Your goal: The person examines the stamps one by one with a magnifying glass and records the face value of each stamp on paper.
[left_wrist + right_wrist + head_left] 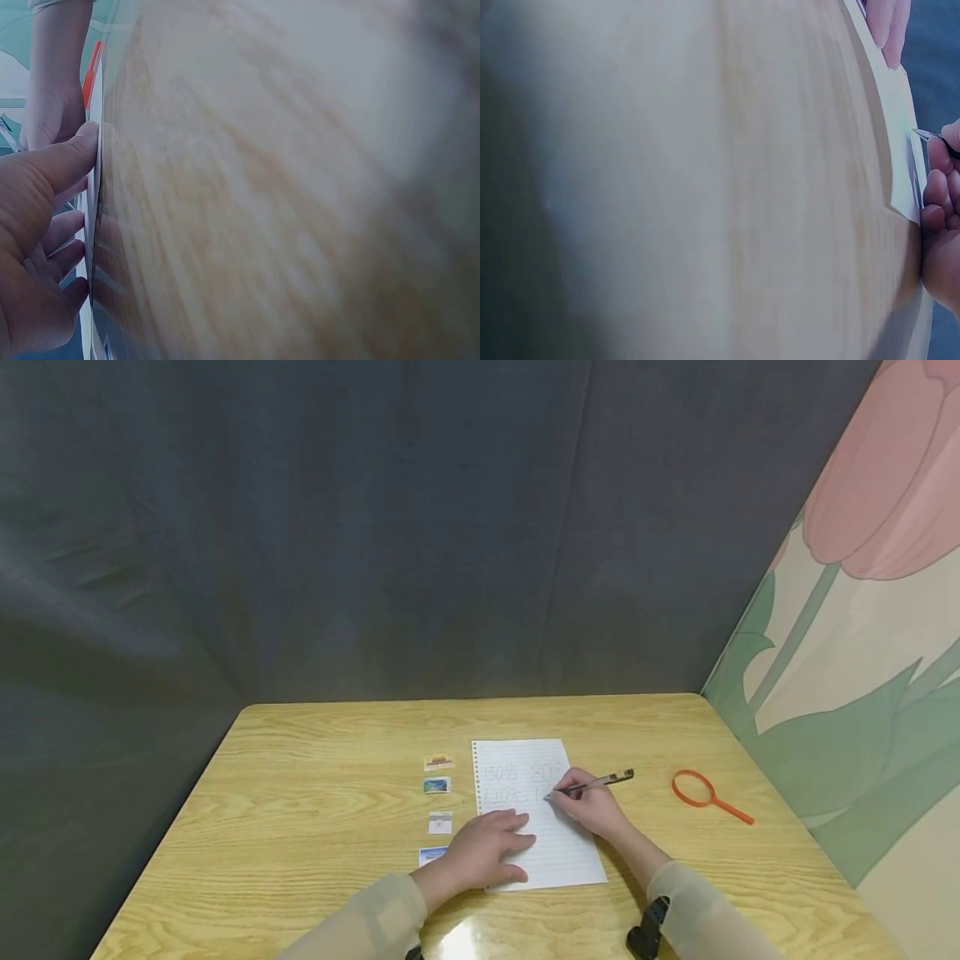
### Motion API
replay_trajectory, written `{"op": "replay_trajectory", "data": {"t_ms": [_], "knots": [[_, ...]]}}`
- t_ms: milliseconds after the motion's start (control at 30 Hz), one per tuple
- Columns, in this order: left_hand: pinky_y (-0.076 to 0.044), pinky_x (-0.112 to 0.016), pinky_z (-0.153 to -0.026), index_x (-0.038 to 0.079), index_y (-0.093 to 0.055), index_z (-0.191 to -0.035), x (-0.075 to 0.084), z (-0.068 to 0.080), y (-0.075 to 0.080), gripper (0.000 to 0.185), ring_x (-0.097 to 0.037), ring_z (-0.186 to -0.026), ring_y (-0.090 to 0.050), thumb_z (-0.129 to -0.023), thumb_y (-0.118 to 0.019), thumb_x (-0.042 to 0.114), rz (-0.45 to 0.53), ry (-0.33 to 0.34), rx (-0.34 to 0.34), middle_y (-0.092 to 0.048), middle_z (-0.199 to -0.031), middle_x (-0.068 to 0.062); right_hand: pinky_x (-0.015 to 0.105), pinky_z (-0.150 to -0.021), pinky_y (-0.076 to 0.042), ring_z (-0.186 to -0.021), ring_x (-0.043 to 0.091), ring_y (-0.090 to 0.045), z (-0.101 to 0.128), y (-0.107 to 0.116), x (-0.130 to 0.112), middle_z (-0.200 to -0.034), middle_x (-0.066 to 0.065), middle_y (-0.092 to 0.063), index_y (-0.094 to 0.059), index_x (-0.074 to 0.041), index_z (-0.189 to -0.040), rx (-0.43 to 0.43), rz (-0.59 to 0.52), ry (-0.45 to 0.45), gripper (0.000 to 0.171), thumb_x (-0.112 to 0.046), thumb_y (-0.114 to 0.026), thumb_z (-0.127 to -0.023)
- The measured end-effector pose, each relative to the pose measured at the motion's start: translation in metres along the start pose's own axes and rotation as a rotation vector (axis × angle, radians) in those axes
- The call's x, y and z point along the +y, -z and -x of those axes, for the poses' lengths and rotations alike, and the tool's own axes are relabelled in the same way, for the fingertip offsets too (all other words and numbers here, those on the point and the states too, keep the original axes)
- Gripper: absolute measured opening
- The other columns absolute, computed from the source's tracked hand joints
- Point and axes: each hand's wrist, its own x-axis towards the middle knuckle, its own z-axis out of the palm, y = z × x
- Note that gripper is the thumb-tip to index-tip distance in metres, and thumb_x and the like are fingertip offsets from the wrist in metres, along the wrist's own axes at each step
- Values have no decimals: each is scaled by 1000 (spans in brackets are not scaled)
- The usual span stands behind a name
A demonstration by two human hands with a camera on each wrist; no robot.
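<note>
We find the right hand [592,806] with fingers curled round a pen [592,786], pinching it near the tip. The tip touches the sheet [540,814] just ahead of the fingertips, at the second line of faint handwriting. The pen's rear end slants up and away to the right of the knuckles.

We find the left hand [483,852] lying flat, fingers straight and slightly spread, pressing the lower left part of the sheet. Its fingertips point toward the right hand and lie near it, not touching. The left wrist view confirms the thumb [71,154] and fingers extended against the paper's edge.

Four small cards [438,762] lie in a column just left of the left hand's fingers, the nearest one partly hidden under the hand. An orange magnifier [705,793] lies well to the right of the right hand.

The surface is a light wooden table [315,793]. A dark curtain [375,527] hangs behind it; a wall with a painted tulip [862,610] stands at the right.
</note>
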Motion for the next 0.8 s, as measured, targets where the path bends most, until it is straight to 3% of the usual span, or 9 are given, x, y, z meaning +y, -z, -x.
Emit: {"op": "replay_trajectory", "data": {"t_ms": [500, 800], "knots": [[-34, -38, -113, 25, -63, -135, 0, 0, 1, 57, -19, -139, -41, -84, -73, 50, 20, 8, -18, -48, -149, 1, 21, -50, -37, -57, 9, -45, -1, 0, 2, -68, -1, -53, -63, -7, -83, -10, 27, 33, 11, -1, -73, -84], [-33, -38, -114, 26, -63, -135, 1, 0, 3, 57, -19, -139, -40, -84, -72, 50, 14, 10, -23, -47, -150, 2, 20, -46, -42, -53, 12, -48, -3, 3, 4, -66, 2, -56, -65, -4, -85, 78, -78, -109, 6, -2, -70, -86]]}}
